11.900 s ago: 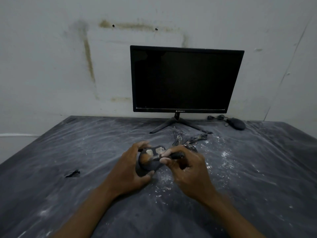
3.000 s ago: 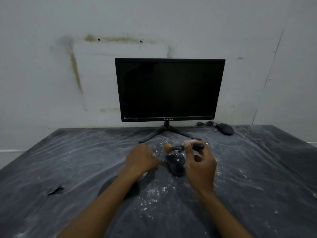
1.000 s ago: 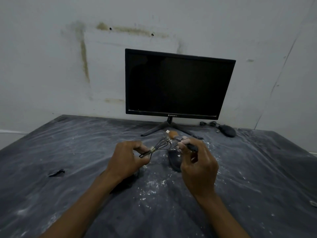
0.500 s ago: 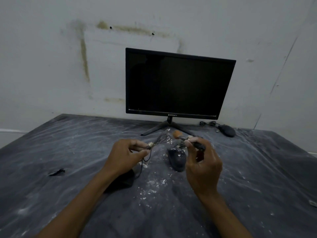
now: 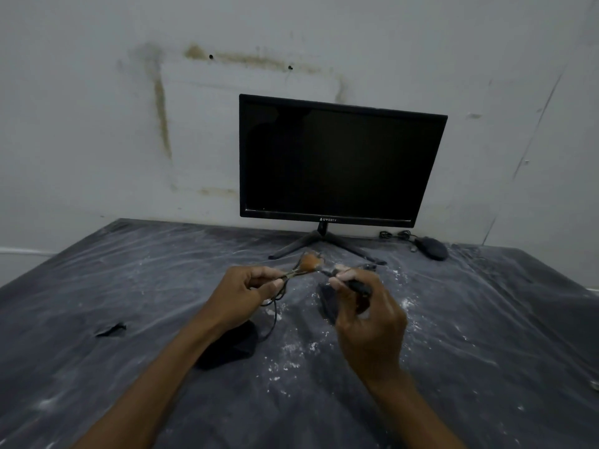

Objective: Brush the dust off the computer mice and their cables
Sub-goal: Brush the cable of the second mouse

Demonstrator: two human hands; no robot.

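Observation:
My left hand (image 5: 241,294) pinches a bunched black mouse cable (image 5: 277,307) and holds it up above the table. My right hand (image 5: 369,322) grips a small black-handled brush (image 5: 327,268); its brown bristle tuft touches the cable bundle just past my left fingertips. A dusty black mouse (image 5: 327,301) lies on the table, partly hidden behind my right hand. A second black mouse (image 5: 431,248) with its coiled cable (image 5: 397,235) rests at the back right, beside the monitor.
A black monitor (image 5: 337,160) on a tripod stand stands against the white wall. The dark table (image 5: 129,286) is wrapped in plastic film with white dust specks. A small black scrap (image 5: 110,329) lies left; a dark cloth-like shape (image 5: 230,346) sits under my left wrist.
The brush head has moved left onto the cable bundle in my left hand. My right hand has shifted over the mouse, hiding more of it. My left hand has barely moved.

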